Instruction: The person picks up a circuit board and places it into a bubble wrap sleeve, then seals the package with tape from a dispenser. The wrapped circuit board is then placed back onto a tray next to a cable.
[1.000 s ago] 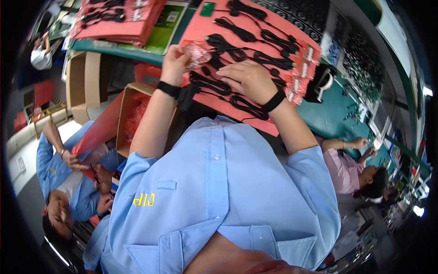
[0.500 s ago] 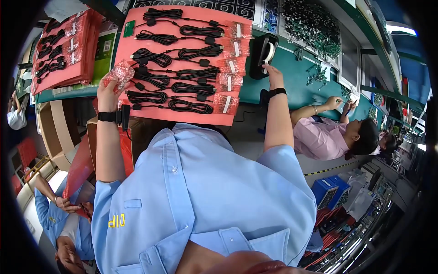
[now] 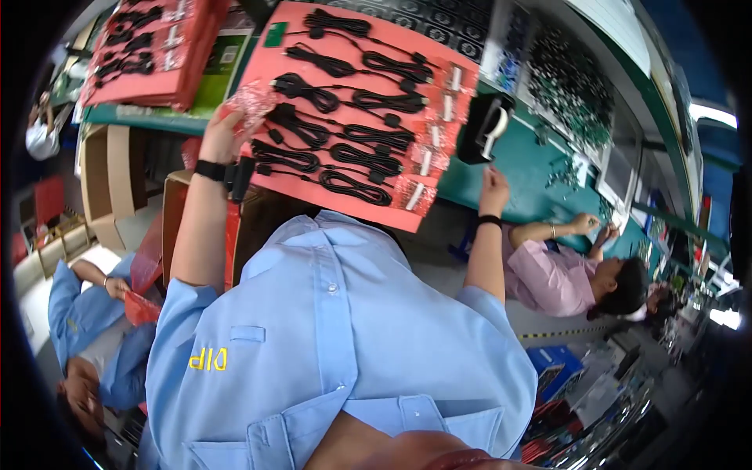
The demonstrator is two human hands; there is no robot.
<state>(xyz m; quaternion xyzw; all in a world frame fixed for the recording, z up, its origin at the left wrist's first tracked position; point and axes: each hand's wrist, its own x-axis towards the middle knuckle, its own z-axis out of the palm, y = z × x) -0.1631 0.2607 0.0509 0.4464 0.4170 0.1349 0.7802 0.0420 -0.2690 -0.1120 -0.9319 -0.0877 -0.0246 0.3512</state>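
My left hand point(image 3: 222, 139) is closed on a clear red bubble-wrap bag point(image 3: 252, 102) at the left edge of a pink sheet point(image 3: 282, 19). Coiled black cables point(image 3: 356, 188) lie in two columns on that sheet. Down its right side run several red bubble bags point(image 3: 415, 194), each with a white strip on it. My right hand point(image 3: 493, 192) is pinched just below a black tape dispenser point(image 3: 475, 129). From its white roll a strip of tape point(image 3: 489, 147) comes down to my fingertips; the exact contact is too small to see.
Another pink stack with cables point(image 3: 145, 86) lies at the far left, beside a green package point(image 3: 215, 86). Green boards point(image 3: 572, 86) fill a tray at the back right. A co-worker in pink point(image 3: 552, 278) works on the right; another in blue point(image 3: 86, 313) handles red bags at lower left. Cardboard boxes point(image 3: 117, 184) stand below the table.
My right hand has drawn down from the roll, toward me. My left hand still holds the bubble bag. The whole view has tilted and shifted.
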